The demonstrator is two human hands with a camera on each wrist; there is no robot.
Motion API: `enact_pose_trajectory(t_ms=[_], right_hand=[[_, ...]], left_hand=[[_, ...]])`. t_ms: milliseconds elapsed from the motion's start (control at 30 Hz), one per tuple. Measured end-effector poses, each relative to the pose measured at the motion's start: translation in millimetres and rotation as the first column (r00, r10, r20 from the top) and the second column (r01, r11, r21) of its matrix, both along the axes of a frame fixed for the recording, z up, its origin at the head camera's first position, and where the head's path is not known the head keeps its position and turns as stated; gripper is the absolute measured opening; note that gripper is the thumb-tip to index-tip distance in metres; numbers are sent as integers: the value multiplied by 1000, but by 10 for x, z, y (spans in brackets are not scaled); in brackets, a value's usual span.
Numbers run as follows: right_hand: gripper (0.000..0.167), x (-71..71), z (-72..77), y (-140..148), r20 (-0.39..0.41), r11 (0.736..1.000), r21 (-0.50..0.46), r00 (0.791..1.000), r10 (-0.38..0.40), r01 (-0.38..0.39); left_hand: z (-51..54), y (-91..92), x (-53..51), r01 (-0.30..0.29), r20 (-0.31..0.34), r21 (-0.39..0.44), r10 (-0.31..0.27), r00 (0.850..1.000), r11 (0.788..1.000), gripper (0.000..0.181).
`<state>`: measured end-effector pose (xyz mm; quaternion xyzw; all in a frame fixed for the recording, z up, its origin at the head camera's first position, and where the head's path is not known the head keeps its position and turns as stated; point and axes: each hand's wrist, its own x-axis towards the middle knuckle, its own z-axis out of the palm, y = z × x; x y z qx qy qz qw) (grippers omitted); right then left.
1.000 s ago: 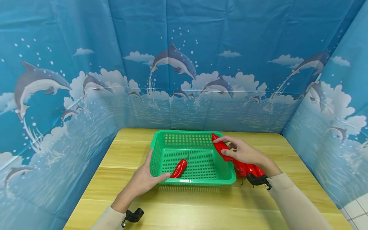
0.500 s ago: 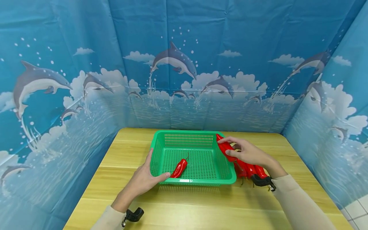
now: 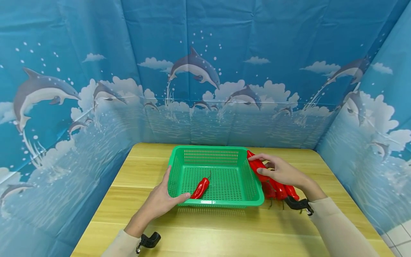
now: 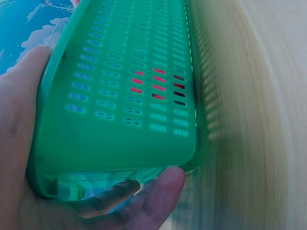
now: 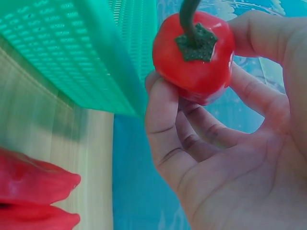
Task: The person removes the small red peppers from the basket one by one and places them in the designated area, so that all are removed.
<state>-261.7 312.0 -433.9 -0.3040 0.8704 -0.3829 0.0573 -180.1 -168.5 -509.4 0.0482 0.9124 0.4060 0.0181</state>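
The green plastic basket (image 3: 224, 203) stands on the table with one red pepper (image 3: 200, 188) inside, near its front left corner. At the basket's left front corner my left hand (image 3: 162, 200) grips the rim; in the left wrist view, fingers (image 4: 160, 196) curl beneath that corner. Thumb and fingers of my right hand (image 3: 282, 174) pinch another red pepper (image 3: 257, 167) beside the basket's right rim. The right wrist view shows this held pepper (image 5: 194, 57) with its green stem toward the camera, off the table.
Several red peppers (image 3: 280, 191) lie on the wooden table (image 3: 205, 235) just right of the basket, partly under my right hand and wrist. A blue curtain (image 3: 205, 125) with dolphins hangs behind the table and on both sides.
My right hand has moved right with the held pepper, from over the basket's right side to its right rim. My left hand, the basket and the pepper inside have stayed put.
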Motion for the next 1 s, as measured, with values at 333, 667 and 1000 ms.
enact_pose_trajectory(t_ms=[333, 667, 1000], right_hand=[[44, 40, -12, 120, 11, 1000, 6, 1000, -27, 27], [46, 52, -54, 242, 24, 999, -4, 999, -48, 49], [47, 81, -77, 355, 24, 997, -7, 997, -71, 72]], left_hand=[[-11, -2, -5, -1, -14, 6, 1, 1000, 1000, 137], [13, 11, 14, -8, 9, -9, 8, 1000, 1000, 137], [-15, -1, 3, -7, 10, -17, 7, 1000, 1000, 137]])
